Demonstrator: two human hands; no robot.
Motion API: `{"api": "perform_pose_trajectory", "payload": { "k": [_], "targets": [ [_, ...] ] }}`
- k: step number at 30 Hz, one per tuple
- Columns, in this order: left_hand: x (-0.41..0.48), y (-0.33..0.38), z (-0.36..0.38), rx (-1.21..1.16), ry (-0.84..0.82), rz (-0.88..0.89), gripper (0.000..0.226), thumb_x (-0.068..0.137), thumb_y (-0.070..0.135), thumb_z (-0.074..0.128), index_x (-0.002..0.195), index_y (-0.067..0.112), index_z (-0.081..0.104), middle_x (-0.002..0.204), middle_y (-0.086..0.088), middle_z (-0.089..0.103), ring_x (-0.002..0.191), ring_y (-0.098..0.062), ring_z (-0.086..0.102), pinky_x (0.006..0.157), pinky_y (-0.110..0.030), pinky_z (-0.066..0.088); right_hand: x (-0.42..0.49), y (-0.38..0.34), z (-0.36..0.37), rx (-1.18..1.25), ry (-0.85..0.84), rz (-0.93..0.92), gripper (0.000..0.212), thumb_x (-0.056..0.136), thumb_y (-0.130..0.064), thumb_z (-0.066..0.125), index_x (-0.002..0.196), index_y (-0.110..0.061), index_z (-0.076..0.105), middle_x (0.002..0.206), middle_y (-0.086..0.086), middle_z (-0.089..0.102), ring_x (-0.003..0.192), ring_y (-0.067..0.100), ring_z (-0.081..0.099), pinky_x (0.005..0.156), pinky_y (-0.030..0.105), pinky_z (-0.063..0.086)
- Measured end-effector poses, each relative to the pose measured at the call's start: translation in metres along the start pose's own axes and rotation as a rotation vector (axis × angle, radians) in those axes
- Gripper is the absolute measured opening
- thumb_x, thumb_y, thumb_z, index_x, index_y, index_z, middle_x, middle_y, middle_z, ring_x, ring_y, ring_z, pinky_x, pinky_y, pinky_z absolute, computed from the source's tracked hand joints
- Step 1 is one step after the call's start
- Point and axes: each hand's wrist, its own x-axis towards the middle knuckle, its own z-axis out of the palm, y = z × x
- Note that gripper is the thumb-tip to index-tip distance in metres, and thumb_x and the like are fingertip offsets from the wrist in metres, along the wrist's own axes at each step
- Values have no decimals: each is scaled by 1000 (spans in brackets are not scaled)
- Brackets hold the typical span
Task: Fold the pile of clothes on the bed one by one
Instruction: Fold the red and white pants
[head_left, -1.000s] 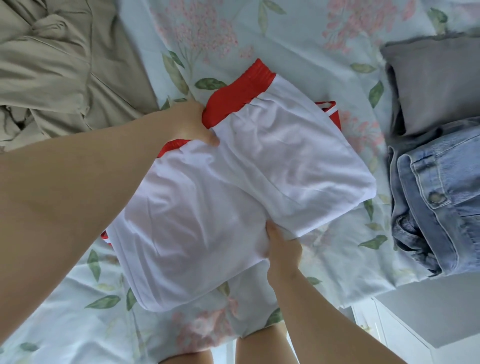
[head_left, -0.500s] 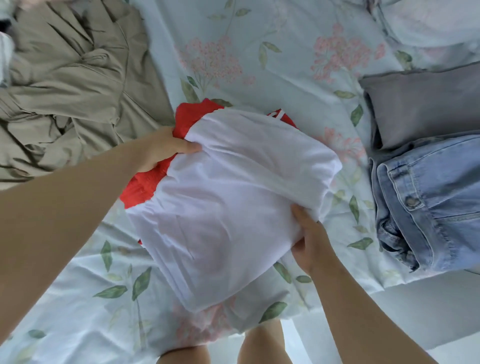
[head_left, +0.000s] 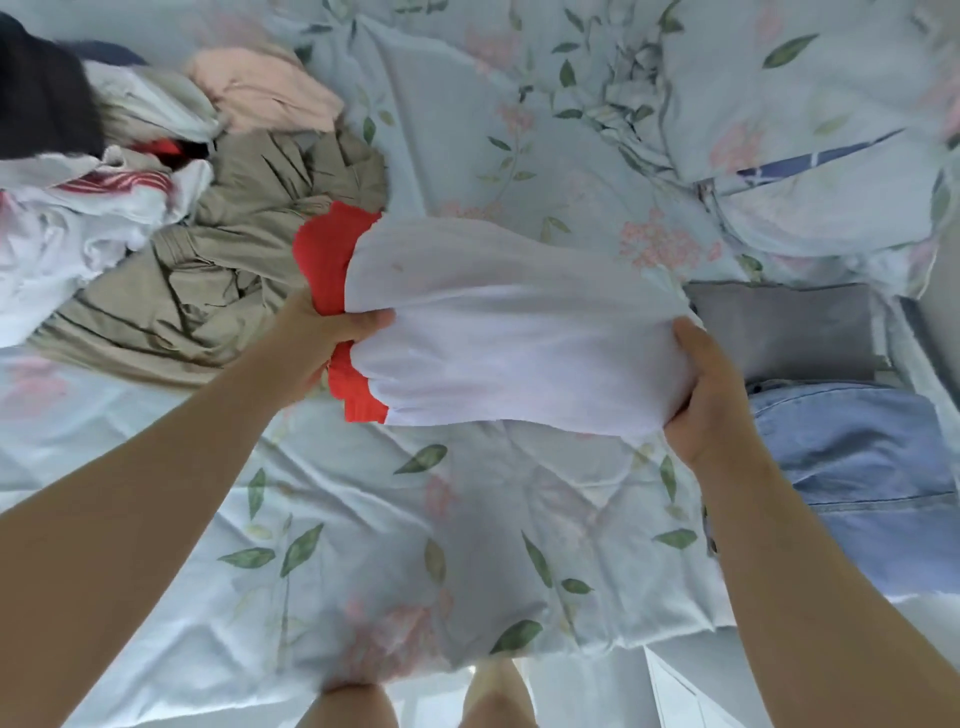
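Note:
A folded white and red garment (head_left: 498, 332) hangs lifted above the floral bedsheet (head_left: 395, 545) in the middle of the view. My left hand (head_left: 322, 338) grips its left end, thumb over the white cloth beside the red band. My right hand (head_left: 711, 395) grips its right end, fingers curled round the edge. A pile of unfolded clothes (head_left: 104, 171) lies at the upper left, with a crumpled khaki garment (head_left: 218, 280) nearest the held one.
Folded clothes lie at the right: a grey piece (head_left: 789, 332) and blue jeans (head_left: 857, 467) in front of it. A floral pillow (head_left: 831, 156) lies at the upper right. The bed's front edge runs along the bottom, with my legs below it.
Both hands have lifted the white and red garment off the sheet and carried it right, toward the grey piece. The view has tilted up, revealing the clothes pile.

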Motion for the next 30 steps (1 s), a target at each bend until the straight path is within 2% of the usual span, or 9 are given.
{"api": "perform_pose_trajectory", "payload": {
  "k": [3,5,9,15,18,20,25,27,30],
  "targets": [
    [-31,-37,-15,31,-20,-132,42,62,2,77,99,20,69,99,0,74,88,-11,70,75,-27,56,-7,29,-16,-195,26,38,18,88,-33,61,87,-20,73,102,0,73,92,18,68,85,44,55],
    [-50,-69,-23,71,9,-307,42,68,21,69,110,16,65,103,-2,73,89,-13,70,80,-30,54,-11,61,-32,-283,57,159,25,87,-40,61,92,-17,69,104,-1,70,91,15,66,82,31,51],
    [-86,-133,-32,148,75,-695,62,72,65,52,119,27,59,110,3,69,106,-17,62,101,-38,42,-23,130,-67,-568,130,441,42,83,-49,64,105,-15,52,95,-1,57,92,22,53,86,33,37],
    [-133,-196,-23,421,228,-903,45,89,46,58,111,8,59,114,-9,62,91,-18,54,81,-30,35,-50,191,-113,-799,113,523,38,87,-28,67,110,1,60,97,11,60,93,28,54,84,35,40],
    [-132,-207,-24,392,301,-882,42,88,37,63,111,2,61,97,-6,64,79,-16,56,68,-27,38,-39,193,-114,-843,98,497,25,88,-29,64,91,-4,59,86,9,56,77,23,49,71,30,37],
    [-123,-213,-22,405,357,-761,36,85,31,68,108,5,61,83,0,63,71,-12,57,60,-23,41,-24,193,-107,-848,106,440,27,88,-33,63,91,-8,54,88,7,53,77,21,49,67,31,38],
    [-99,-223,-7,556,459,-659,41,69,42,81,89,16,57,73,3,58,61,-9,54,47,-17,38,11,198,-90,-740,132,368,69,80,-34,73,132,-5,38,123,13,52,112,34,53,98,50,44],
    [-96,-228,-6,495,452,-698,46,67,41,82,93,15,55,77,-1,59,65,-15,58,52,-23,40,18,204,-87,-723,138,368,80,75,-34,78,137,-5,34,128,11,50,117,33,50,101,50,42],
    [-98,-232,-7,472,397,-780,43,68,43,81,93,16,58,86,-4,64,77,-22,62,63,-30,45,19,209,-91,-707,108,386,72,75,-31,78,133,-4,45,127,10,55,113,29,53,97,42,43]
  ]
}}
